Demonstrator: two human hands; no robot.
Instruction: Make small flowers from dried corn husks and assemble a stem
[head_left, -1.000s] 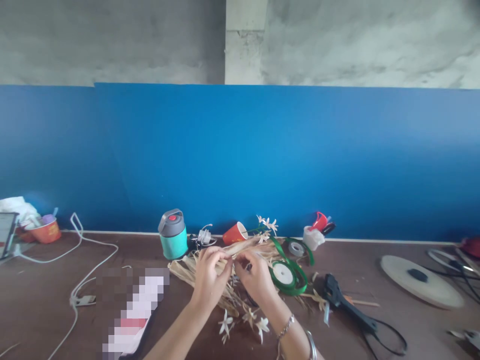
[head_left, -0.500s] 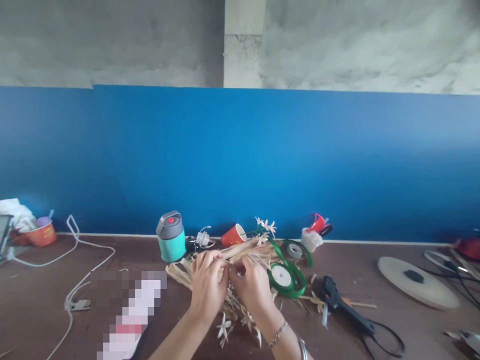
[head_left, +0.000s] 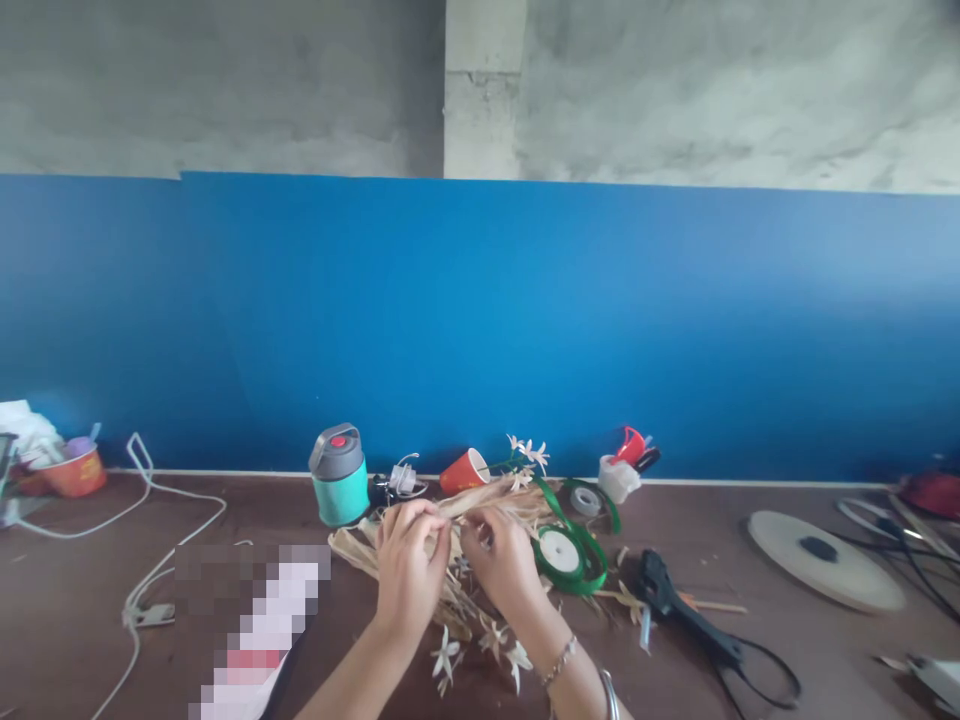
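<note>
Over a pile of pale dried husk strips [head_left: 356, 548], my left hand [head_left: 411, 560] has its thumb and fingers pinched together. My right hand [head_left: 501, 558] is pinched just beside it, fingertips close to the left ones. Whatever is between the fingertips is too small to make out. Pale star-shaped flowers [head_left: 445, 652] lie below the hands. Behind the pile, a flower stem with white blossoms [head_left: 534, 454] leans from a tipped red paper cup [head_left: 466, 470]. A spool of green ribbon [head_left: 560, 550] lies right of my right hand.
A teal flask [head_left: 340, 478] stands behind the pile. To the right are a white cup of pens [head_left: 618, 480], a black glue gun [head_left: 679, 605] and a round disc [head_left: 825, 562]. White cables [head_left: 180, 492] and a red bowl [head_left: 75, 472] are at left.
My two hands have moved slightly apart at the fingertips, and the right hand's fingers have shifted a little. The whole view has moved slightly.
</note>
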